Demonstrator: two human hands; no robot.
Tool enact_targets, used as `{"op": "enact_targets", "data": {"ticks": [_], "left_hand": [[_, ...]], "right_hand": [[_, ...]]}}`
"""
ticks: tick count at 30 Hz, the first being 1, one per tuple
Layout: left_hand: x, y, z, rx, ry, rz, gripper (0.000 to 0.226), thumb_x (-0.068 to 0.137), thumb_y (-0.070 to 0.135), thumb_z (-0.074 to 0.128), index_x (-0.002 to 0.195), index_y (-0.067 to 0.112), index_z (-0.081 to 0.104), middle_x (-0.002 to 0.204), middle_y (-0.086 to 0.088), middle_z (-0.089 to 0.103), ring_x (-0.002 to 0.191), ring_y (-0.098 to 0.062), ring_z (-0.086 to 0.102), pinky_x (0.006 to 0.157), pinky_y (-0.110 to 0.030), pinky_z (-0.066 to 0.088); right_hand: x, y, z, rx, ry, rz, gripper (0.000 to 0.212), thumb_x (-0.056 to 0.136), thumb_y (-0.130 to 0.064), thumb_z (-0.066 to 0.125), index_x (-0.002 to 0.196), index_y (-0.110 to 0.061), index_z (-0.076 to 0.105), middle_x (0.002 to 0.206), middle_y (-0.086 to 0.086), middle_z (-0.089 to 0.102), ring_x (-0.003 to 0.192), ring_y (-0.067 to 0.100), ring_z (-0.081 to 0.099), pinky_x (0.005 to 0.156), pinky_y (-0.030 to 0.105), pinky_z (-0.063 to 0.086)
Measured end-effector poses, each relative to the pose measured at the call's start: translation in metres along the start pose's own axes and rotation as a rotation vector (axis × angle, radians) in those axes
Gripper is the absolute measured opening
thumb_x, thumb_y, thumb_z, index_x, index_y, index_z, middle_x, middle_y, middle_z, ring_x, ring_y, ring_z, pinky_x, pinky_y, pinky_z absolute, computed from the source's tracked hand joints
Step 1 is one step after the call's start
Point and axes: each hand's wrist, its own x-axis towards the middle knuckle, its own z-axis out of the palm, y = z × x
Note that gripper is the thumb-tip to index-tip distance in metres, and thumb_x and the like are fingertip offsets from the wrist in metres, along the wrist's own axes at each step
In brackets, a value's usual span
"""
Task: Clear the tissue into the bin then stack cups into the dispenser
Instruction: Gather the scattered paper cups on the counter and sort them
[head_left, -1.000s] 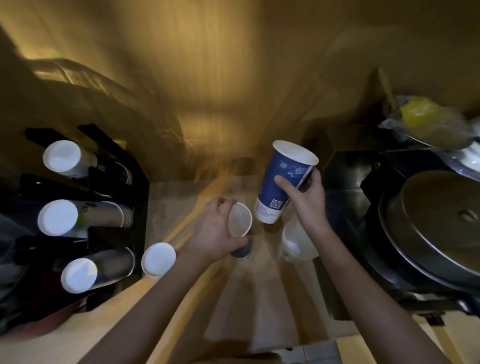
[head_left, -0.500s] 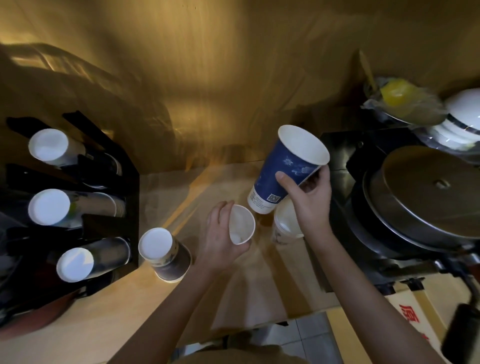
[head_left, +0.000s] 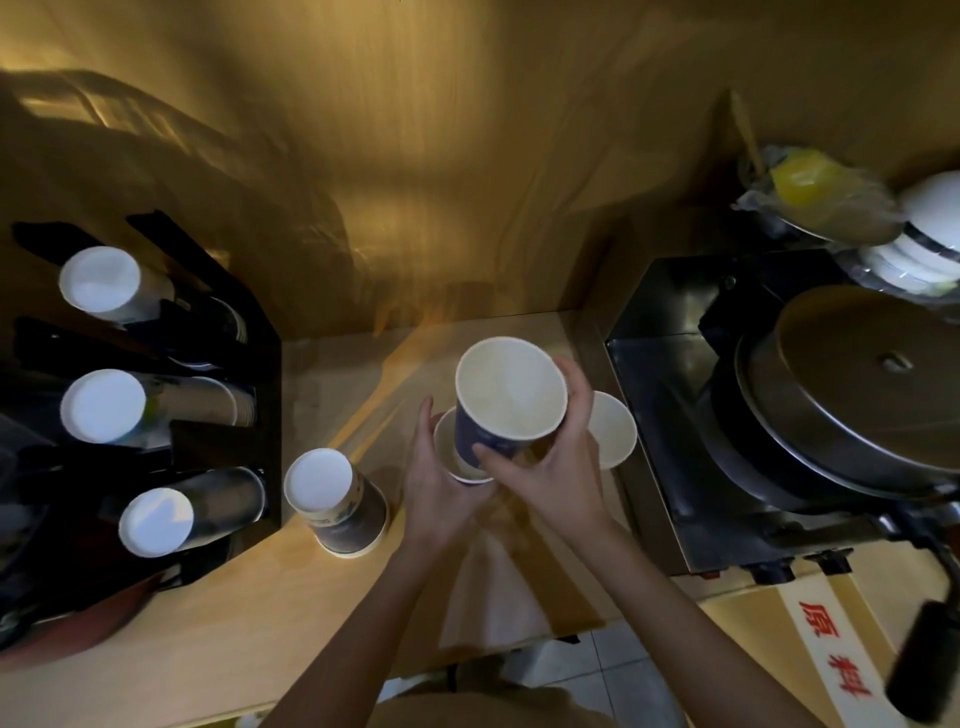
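Observation:
My right hand (head_left: 540, 467) grips a tall blue paper cup (head_left: 506, 402), mouth up, its base sunk into a smaller white-lined cup (head_left: 449, 457) that my left hand (head_left: 434, 483) holds on the wooden counter (head_left: 260, 623). Another open white cup (head_left: 613, 436) stands just right of my hands. An upside-down cup (head_left: 337, 501) rests on the counter to the left. The black cup dispenser (head_left: 208, 436) at the far left holds three rows of stacked cups, bases facing me. No tissue or bin is in view.
A steel appliance with a round metal lid (head_left: 862, 384) fills the right side. Behind it sit a wrapped bowl with something yellow (head_left: 810, 192) and stacked white bowls (head_left: 924, 244). A cardboard box with red characters (head_left: 831, 654) lies at lower right. A wooden wall rises behind.
My right hand has brought the tall blue cup down and left, from tilted in the air to upright inside the small cup in my left hand.

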Motion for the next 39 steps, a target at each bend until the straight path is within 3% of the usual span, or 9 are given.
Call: {"op": "enact_targets", "data": {"ticks": [8, 12, 16, 22, 27, 30, 34, 36, 39], "left_hand": [[0.001, -0.004, 0.004, -0.055, 0.030, -0.056, 0.088, 0.050, 0.038, 0.081, 0.126, 0.033, 0.038, 0.125, 0.008, 0.053, 0.116, -0.010, 0.050, 0.090, -0.023, 0.039], [0.000, -0.008, 0.003, -0.078, 0.029, -0.085, 0.082, 0.046, 0.043, 0.078, 0.117, 0.035, 0.039, 0.112, 0.014, 0.053, 0.105, -0.006, 0.051, 0.076, -0.005, 0.036], [0.002, -0.009, 0.003, -0.083, 0.017, -0.081, 0.081, 0.046, 0.032, 0.082, 0.114, 0.034, 0.037, 0.110, 0.014, 0.052, 0.100, -0.004, 0.051, 0.072, 0.007, 0.035], [0.002, -0.009, 0.001, -0.067, 0.018, -0.057, 0.080, 0.052, 0.016, 0.089, 0.115, 0.028, 0.040, 0.108, 0.015, 0.051, 0.093, 0.010, 0.050, 0.071, 0.008, 0.034], [0.003, -0.008, -0.004, -0.087, -0.055, -0.050, 0.081, 0.045, 0.027, 0.082, 0.113, 0.034, 0.038, 0.109, 0.017, 0.052, 0.098, 0.020, 0.050, 0.074, 0.005, 0.037], [0.005, -0.009, -0.013, -0.023, -0.099, -0.055, 0.098, 0.040, 0.043, 0.080, 0.125, 0.025, 0.035, 0.122, 0.005, 0.049, 0.107, 0.001, 0.051, 0.082, 0.002, 0.036], [0.000, 0.001, -0.028, 0.164, -0.196, -0.101, 0.121, 0.049, 0.034, 0.088, 0.143, 0.011, 0.015, 0.149, -0.008, 0.028, 0.136, -0.021, 0.030, 0.110, -0.034, 0.032], [-0.006, 0.011, -0.039, 0.293, -0.242, -0.078, 0.108, 0.060, 0.022, 0.083, 0.144, 0.009, 0.015, 0.151, -0.009, 0.023, 0.139, -0.023, 0.024, 0.110, -0.027, 0.023], [-0.023, 0.032, -0.062, 0.421, -0.144, 0.072, 0.068, 0.073, 0.012, 0.070, 0.134, 0.011, 0.040, 0.143, -0.007, 0.038, 0.131, -0.021, 0.038, 0.101, -0.019, 0.028]], "right_hand": [[-0.003, 0.020, 0.017, -0.154, -0.166, 0.064, 0.095, 0.059, -0.032, 0.079, 0.136, -0.021, 0.025, 0.128, -0.008, 0.040, 0.121, 0.010, 0.040, 0.097, 0.023, 0.036], [-0.009, 0.028, 0.022, -0.234, -0.209, 0.067, 0.084, 0.066, -0.041, 0.069, 0.136, -0.018, 0.028, 0.126, -0.004, 0.040, 0.121, 0.010, 0.037, 0.095, 0.013, 0.027], [-0.011, 0.035, 0.021, -0.294, -0.238, 0.077, 0.081, 0.072, -0.041, 0.067, 0.138, -0.019, 0.026, 0.132, 0.003, 0.041, 0.124, 0.013, 0.037, 0.101, 0.026, 0.035], [-0.009, 0.035, 0.016, -0.423, -0.349, 0.100, 0.088, 0.072, -0.057, 0.050, 0.143, -0.016, 0.018, 0.137, 0.006, 0.043, 0.126, 0.020, 0.040, 0.102, 0.039, 0.040], [-0.001, 0.027, 0.004, -0.460, -0.406, 0.084, 0.076, 0.077, -0.045, 0.059, 0.140, -0.015, 0.028, 0.128, 0.007, 0.048, 0.120, 0.021, 0.044, 0.099, 0.032, 0.038], [0.006, 0.021, -0.001, -0.557, -0.425, 0.053, 0.055, 0.084, -0.036, 0.059, 0.130, -0.010, 0.042, 0.125, 0.010, 0.050, 0.118, 0.025, 0.046, 0.095, 0.031, 0.036], [0.009, 0.019, 0.000, -0.579, -0.439, 0.084, 0.044, 0.089, -0.032, 0.053, 0.126, -0.008, 0.044, 0.128, 0.011, 0.048, 0.118, 0.026, 0.045, 0.095, 0.033, 0.036], [0.009, 0.016, 0.000, -0.560, -0.411, 0.080, 0.044, 0.091, -0.030, 0.051, 0.128, -0.008, 0.043, 0.129, 0.012, 0.048, 0.118, 0.026, 0.045, 0.095, 0.033, 0.035], [0.012, 0.006, 0.003, -0.582, -0.356, 0.016, 0.043, 0.091, -0.029, 0.050, 0.127, -0.007, 0.044, 0.129, 0.013, 0.049, 0.118, 0.028, 0.044, 0.096, 0.035, 0.035]]}}
